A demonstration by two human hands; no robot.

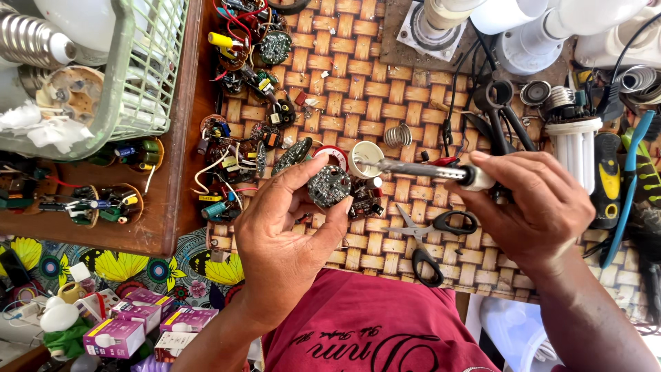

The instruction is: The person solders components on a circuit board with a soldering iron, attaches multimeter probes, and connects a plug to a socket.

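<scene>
From the head camera, looking straight down, the left hand [286, 234] holds a small round circuit board [328, 186] up over a woven mat [358, 89]; its fingers [303, 176] are pressed on the board's edge, thumb on one side and the others curled under it, so the board faces upward. The right hand [533, 207] is closed around the handle of a soldering iron [430, 169], fingers wrapped tight, with the metal shaft running leftward so that its tip lies just beside the upper right edge of the board; whether the tip touches the board cannot be told. Right behind the board lie a white round cap [363, 157] and a red-rimmed ring [333, 156]. Black-handled scissors [430, 238] lie on the mat below the iron, between the two hands. More small boards with coloured parts and wires [234, 155] are scattered along the mat's left side and on a wooden tray [180, 172] next to it. A pale green basket [148, 76] with bulb parts sits at the upper left. At the right stand a white spiral lamp [575, 148] and blue-handled pliers [630, 186]. Small purple boxes [138, 320] lie at the lower left on a patterned cloth.
</scene>
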